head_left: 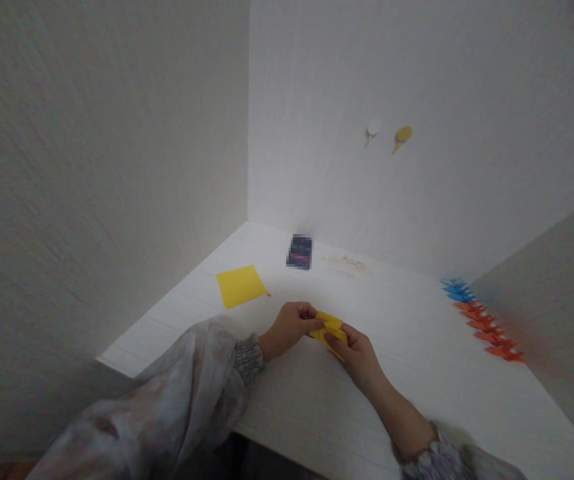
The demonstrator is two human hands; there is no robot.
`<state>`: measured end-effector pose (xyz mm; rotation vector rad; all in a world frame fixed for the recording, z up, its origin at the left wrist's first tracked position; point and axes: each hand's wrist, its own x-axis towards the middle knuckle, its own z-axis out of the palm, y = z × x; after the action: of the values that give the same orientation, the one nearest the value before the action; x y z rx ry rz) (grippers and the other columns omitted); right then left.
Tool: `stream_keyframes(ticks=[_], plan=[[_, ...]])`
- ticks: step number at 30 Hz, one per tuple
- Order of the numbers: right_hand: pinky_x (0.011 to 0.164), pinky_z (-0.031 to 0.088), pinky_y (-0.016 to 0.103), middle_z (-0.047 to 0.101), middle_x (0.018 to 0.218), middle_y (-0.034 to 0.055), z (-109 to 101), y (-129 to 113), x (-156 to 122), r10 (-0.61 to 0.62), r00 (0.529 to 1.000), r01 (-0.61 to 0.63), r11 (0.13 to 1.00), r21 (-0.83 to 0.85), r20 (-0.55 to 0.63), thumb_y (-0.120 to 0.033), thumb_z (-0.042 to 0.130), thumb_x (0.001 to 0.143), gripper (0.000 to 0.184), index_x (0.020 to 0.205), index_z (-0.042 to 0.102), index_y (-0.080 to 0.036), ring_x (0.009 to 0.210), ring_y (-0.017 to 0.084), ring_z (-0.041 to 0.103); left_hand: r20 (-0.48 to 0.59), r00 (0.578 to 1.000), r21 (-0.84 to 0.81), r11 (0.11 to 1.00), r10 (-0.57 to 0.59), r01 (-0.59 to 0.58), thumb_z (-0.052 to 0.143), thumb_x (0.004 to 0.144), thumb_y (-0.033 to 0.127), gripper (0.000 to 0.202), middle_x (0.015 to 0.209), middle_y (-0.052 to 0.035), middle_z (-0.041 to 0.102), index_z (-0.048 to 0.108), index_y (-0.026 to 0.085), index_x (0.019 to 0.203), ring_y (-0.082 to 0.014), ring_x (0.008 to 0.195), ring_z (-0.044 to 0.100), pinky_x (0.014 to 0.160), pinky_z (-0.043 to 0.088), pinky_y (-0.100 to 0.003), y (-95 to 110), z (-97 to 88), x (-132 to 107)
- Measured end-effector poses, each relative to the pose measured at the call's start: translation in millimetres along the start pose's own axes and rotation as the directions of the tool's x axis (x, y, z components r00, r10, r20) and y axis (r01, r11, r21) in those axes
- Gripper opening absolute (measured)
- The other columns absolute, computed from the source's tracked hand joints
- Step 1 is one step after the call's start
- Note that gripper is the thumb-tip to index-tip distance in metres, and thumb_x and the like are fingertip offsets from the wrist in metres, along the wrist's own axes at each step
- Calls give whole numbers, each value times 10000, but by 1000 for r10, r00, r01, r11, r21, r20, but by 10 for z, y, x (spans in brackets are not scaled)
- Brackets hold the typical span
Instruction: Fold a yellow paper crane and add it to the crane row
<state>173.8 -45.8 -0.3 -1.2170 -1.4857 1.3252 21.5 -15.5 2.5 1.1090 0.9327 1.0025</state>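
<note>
Both hands pinch a small piece of folded yellow paper just above the white table. My left hand, with a ring on one finger, grips its left side between thumb and fingers. On the right side of the paper, my right hand is closed, its thumb pressed on the near face. The fingers cover parts of the paper, so its full folded shape is hidden. A flat yellow paper sheet lies to the left, with a tiny red bit by its corner.
A blurred dark phone-like object stands near the back wall. Blue folded paper figures and several orange ones line the right edge of the white table. Two hooks, white and yellow, are on the wall.
</note>
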Motion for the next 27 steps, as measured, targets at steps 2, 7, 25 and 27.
stream_keyframes(ticks=[2, 7, 25, 27], plan=[[497, 367, 232, 570, 648, -8, 2, -16, -6, -1, 1000, 1, 1000, 10, 13, -392, 557, 694, 276, 863, 579, -175, 551, 125, 490, -11, 1000, 9, 1000, -9, 9, 681, 516, 288, 256, 500, 31, 515, 510, 107, 572, -46, 431, 447, 444, 361, -174, 7, 0, 0], [509, 384, 241, 584, 678, 9, 10, -35, -20, 4, 999, -5, 999, 33, 38, -395, 557, 690, 299, 890, 579, -173, 587, 142, 509, -11, 1000, 45, 999, -9, 10, 665, 528, 369, 311, 466, 40, 484, 481, 118, 522, -47, 415, 421, 424, 336, -176, 33, -8, -12], [447, 275, 208, 466, 570, -23, -13, -12, -41, 41, 995, -56, 985, 163, 93, -319, 579, 691, 184, 728, 566, -139, 479, 81, 367, -23, 999, -57, 998, -28, 26, 464, 696, 522, 445, 546, -42, 583, 539, 95, 594, -113, 487, 550, 518, 455, -243, 170, -5, -48], [448, 274, 206, 465, 574, -23, -17, 13, -35, 43, 995, -59, 982, 182, 87, -321, 586, 687, 188, 725, 561, -139, 482, 81, 366, -20, 1000, -69, 997, -21, 19, 466, 695, 522, 442, 560, -43, 587, 547, 92, 627, -110, 496, 551, 518, 452, -237, 169, -10, -44]])
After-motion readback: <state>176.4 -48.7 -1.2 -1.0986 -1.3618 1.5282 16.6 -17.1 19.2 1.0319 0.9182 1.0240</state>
